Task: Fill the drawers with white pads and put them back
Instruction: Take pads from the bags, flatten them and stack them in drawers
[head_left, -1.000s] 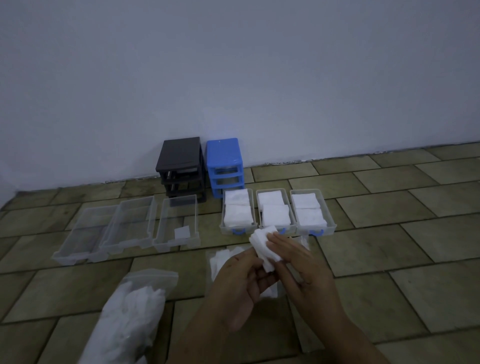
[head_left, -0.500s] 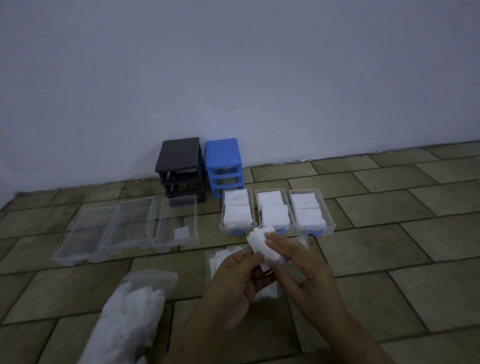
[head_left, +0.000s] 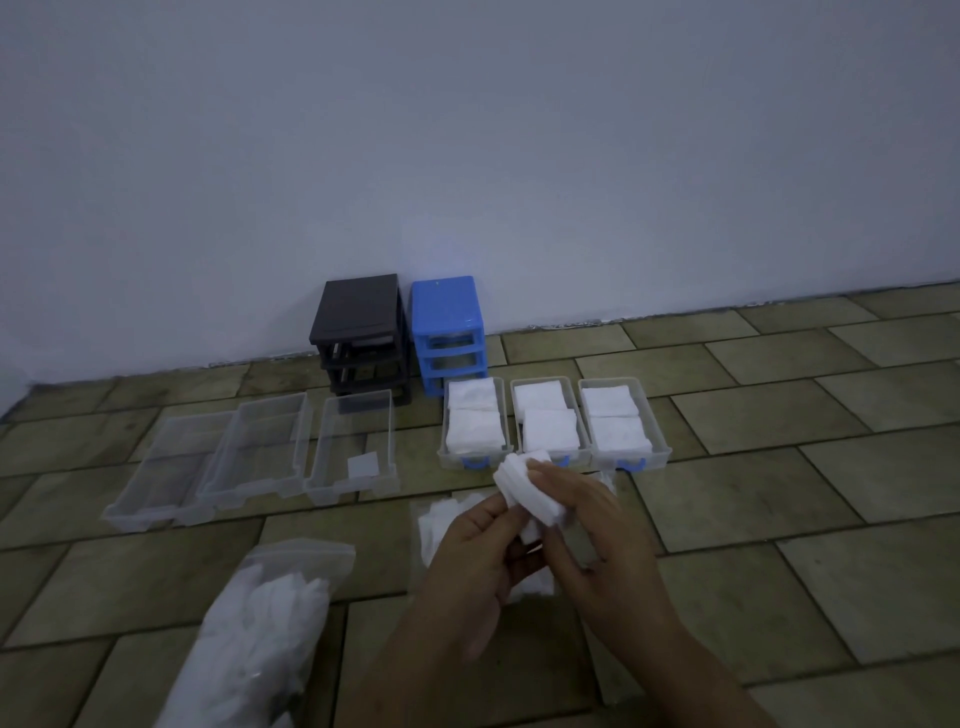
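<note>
My left hand (head_left: 470, 558) and my right hand (head_left: 597, 540) together hold a small stack of white pads (head_left: 527, 486) just in front of three clear drawers with blue handles. Those drawers (head_left: 657, 447) lie on the floor packed with white pads. Left of them lie three clear drawers (head_left: 260, 483); the rightmost one (head_left: 387, 441) holds a single pad (head_left: 362, 464), the other two look bare. A black drawer frame (head_left: 358, 322) and a blue drawer frame (head_left: 444, 312) stand against the wall with their slots vacant.
A clear zip bag (head_left: 265, 623) full of white pads lies at the lower left. Another clear bag with pads (head_left: 434, 530) lies under my hands. The floor is brown tile; a plain white wall rises behind the frames.
Both hands shifted slightly and turned the stack of pads between the fingers; the right hand's grip now covers more of the stack. Nothing else moved.
</note>
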